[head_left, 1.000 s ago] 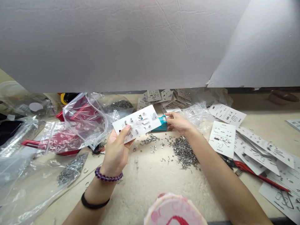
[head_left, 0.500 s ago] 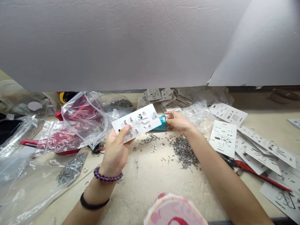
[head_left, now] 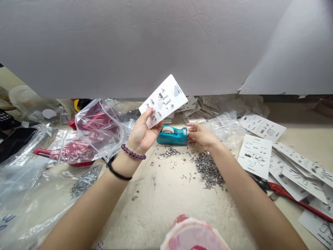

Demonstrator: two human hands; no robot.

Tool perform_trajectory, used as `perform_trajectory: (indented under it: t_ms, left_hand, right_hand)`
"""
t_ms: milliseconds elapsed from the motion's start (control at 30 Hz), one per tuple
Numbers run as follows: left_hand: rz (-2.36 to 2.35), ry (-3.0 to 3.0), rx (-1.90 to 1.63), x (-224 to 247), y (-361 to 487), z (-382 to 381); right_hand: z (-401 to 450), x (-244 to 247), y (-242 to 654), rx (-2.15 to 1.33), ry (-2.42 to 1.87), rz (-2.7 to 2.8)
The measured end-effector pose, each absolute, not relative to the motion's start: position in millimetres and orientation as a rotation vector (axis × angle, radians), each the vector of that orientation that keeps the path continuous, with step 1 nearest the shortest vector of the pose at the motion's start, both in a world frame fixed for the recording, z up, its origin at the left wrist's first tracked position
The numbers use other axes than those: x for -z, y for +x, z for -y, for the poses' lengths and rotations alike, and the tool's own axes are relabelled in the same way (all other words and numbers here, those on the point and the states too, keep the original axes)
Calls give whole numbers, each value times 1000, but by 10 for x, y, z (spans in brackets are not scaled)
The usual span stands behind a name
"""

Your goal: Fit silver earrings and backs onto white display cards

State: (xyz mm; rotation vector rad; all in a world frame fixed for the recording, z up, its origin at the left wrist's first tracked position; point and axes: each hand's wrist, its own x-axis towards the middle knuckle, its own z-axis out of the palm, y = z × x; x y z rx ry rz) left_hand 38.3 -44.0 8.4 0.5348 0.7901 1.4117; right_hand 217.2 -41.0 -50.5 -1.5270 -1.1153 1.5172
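Observation:
My left hand (head_left: 144, 134) grips a white jewellery card (head_left: 166, 100) by its lower left corner, thumb on top. Small metal earring backs and pieces dot the card's face, and a printed label sits near its far end. The card is tilted up above a teal tape dispenser (head_left: 172, 139), whose white roll shows. At the dispenser's cutting end, my right hand (head_left: 201, 135) has its fingers pinched together at the tape's end; the clear tape itself is hardly visible. Just below lies a heap of tiny metal earring parts (head_left: 209, 168), with more scattered toward the left.
Clear plastic bags (head_left: 99, 128), some with red or metal contents, crowd the left side. Filled jewellery cards (head_left: 256, 154) overlap at the right, beside red-handled pliers (head_left: 293, 198). More cards (head_left: 200, 107) lie at the back under a large grey panel (head_left: 130, 45). A pink round object (head_left: 195, 236) is at the front.
My left hand has lifted the card up and tilted it more steeply, uncovering the tape dispenser. My right hand stays at the dispenser's cutting end. The view has shifted slightly.

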Motion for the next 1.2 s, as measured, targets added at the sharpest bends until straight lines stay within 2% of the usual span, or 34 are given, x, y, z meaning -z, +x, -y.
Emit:
perform_trajectory:
  t_ms: [200, 533, 900, 1200]
  left_hand:
    - [-721, 485, -1445, 79, 562, 129]
    - [-595, 652, -1476, 235, 605, 127]
    - [-579, 574, -1497, 238, 611, 114]
    - [-599, 529, -1493, 237, 594, 109]
  right_hand:
    - [422, 422, 2129, -1469, -1561, 1113]
    - [444, 377, 2092, -1450, -1596, 1093]
    - [416, 489, 2074, -1441, -1568, 1082]
    - [464, 376, 2104, -1457, -1568, 1139]
